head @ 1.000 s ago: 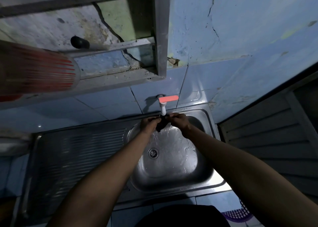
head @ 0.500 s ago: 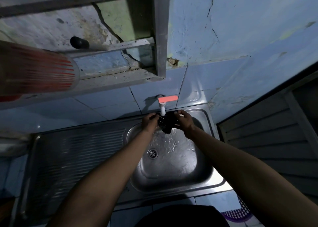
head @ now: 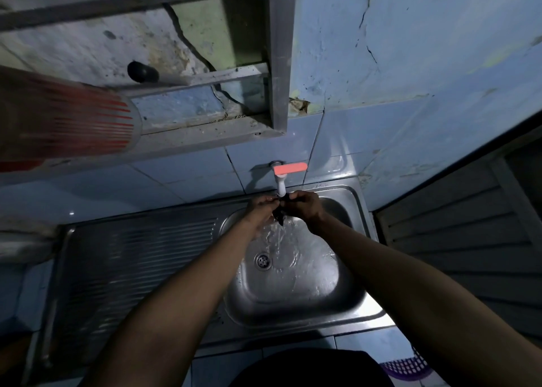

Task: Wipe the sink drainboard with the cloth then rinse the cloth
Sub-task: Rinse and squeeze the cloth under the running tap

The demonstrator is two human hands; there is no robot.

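A: Head view. What changed?

B: My left hand and right hand have closed together, each grip pinching the dark cloth under the tap, squeezed smaller than a moment ago.

A: Meaning?

B: Water falls into the sink; the rinse is likely well along.

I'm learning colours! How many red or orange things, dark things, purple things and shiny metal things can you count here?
Red or orange: 2, the tap handle and the striped container
Dark: 1, the cloth, held by left hand and right hand
Purple: 1, the basket
Shiny metal: 1, the sink
Total: 5
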